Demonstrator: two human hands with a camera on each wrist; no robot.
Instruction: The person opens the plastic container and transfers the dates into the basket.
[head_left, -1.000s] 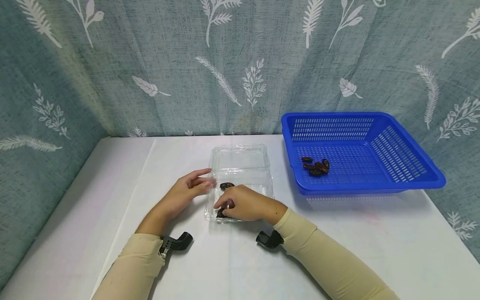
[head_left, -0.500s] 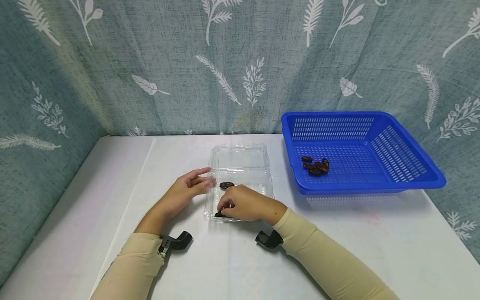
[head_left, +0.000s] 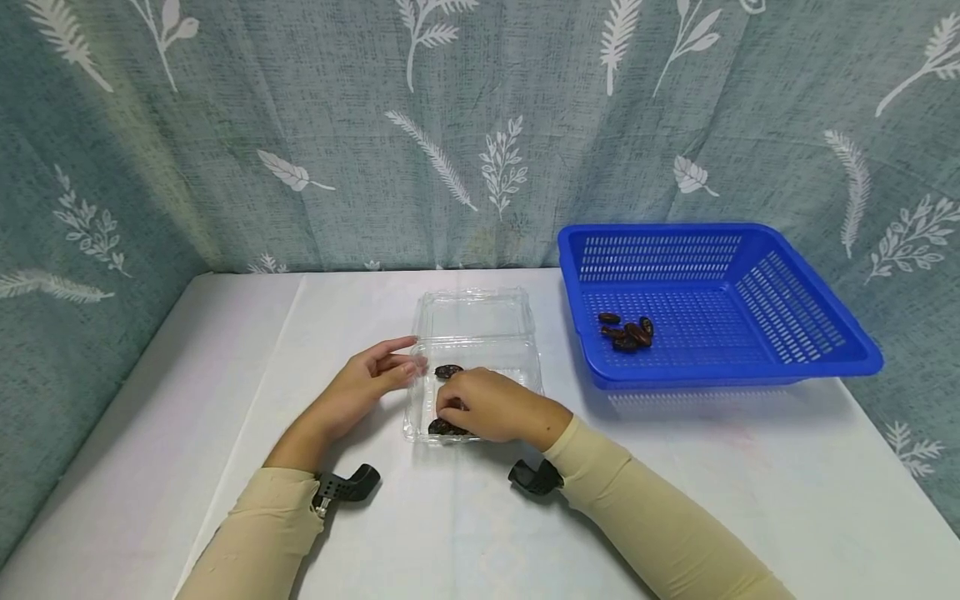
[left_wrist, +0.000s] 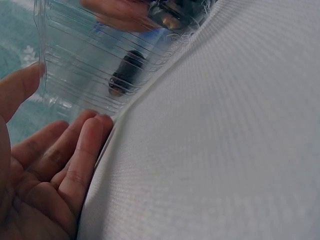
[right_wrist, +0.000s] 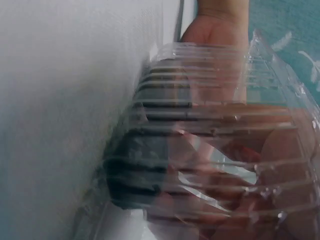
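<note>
On the left and behind, the curtain (head_left: 315, 225) borders the white desk (head_left: 210, 392). The left sleeve (head_left: 255, 533) and black left mount (head_left: 348, 486) lead to the left hand (head_left: 362, 387), its grip loose, fingers extended and touching the left side of the clear box (head_left: 480, 348). The box sits on the desk, lid laid back; inside, the rear date (head_left: 448, 372) lies near the left wall and the front dates (head_left: 438, 427) by the near wall. The right hand (head_left: 491, 404) reaches in, fingers bent down beside the front dates and hiding part of the floor; the ribbed plastic blurs the right wrist view, so I cannot tell whether its grip pinches a date. Farther right come the right mount (head_left: 536, 477), the right sleeve (head_left: 660, 521) and the blue basket (head_left: 720, 374), near the box, with the basket dates (head_left: 637, 335) at its left end. A second ago the right forefinger stretched farther left; now it is drawn in, and more of the front dates shows. The left hand, rear date and basket dates lie as before.
</note>
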